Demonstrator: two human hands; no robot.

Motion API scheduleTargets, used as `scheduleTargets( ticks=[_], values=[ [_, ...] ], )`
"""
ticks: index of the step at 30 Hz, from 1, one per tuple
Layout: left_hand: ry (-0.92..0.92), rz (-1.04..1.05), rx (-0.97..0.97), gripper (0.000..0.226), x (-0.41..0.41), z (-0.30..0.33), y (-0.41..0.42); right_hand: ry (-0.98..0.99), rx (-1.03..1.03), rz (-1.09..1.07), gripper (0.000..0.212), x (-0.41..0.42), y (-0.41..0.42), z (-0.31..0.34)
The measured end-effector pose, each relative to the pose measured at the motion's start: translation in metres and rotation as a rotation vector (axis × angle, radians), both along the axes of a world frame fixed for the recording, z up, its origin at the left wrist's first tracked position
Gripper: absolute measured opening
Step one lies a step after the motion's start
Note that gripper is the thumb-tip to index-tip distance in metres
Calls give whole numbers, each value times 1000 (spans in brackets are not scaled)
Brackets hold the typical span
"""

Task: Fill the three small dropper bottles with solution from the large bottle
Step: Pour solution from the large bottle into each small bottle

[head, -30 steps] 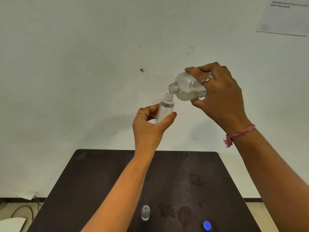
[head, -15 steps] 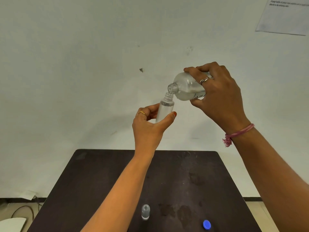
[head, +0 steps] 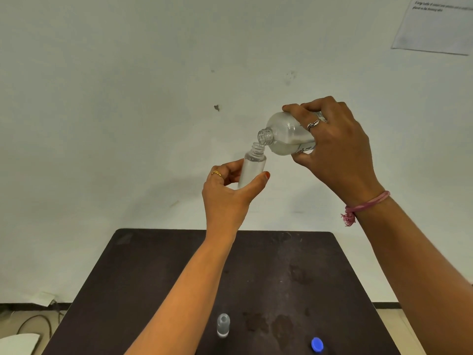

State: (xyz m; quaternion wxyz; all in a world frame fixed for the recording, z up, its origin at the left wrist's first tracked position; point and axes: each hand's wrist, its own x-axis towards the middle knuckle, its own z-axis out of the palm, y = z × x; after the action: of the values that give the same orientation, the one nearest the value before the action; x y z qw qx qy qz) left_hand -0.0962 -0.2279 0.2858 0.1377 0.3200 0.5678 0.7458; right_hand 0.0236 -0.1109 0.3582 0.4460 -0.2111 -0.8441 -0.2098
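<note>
My left hand (head: 227, 196) grips a small clear dropper bottle (head: 252, 167) upright in front of the wall, its neck open. My right hand (head: 335, 149) holds the large clear bottle (head: 284, 137) tipped on its side, its open mouth right above the small bottle's neck. Liquid lies in the lower side of the large bottle. On the dark table (head: 153, 278) near the front edge stands a small clear cap or dropper piece (head: 223, 325), and a blue cap (head: 317, 345) lies to its right.
Wet patches mark the dark tabletop around the middle front. A white wall stands behind, with a paper sheet (head: 435, 24) at the upper right. A cable and a white object lie on the floor at the lower left.
Both hands hold nearly the same pose. The large bottle's mouth stays over the small bottle's neck, with only a slight shift.
</note>
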Motion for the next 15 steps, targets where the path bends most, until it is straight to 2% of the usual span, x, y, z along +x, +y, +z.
scheduleTargets(
  ticks=[15],
  values=[
    [-7, 2, 4, 39, -1, -2, 0, -7, -5, 4, 65, -1, 1, -2]
  ],
)
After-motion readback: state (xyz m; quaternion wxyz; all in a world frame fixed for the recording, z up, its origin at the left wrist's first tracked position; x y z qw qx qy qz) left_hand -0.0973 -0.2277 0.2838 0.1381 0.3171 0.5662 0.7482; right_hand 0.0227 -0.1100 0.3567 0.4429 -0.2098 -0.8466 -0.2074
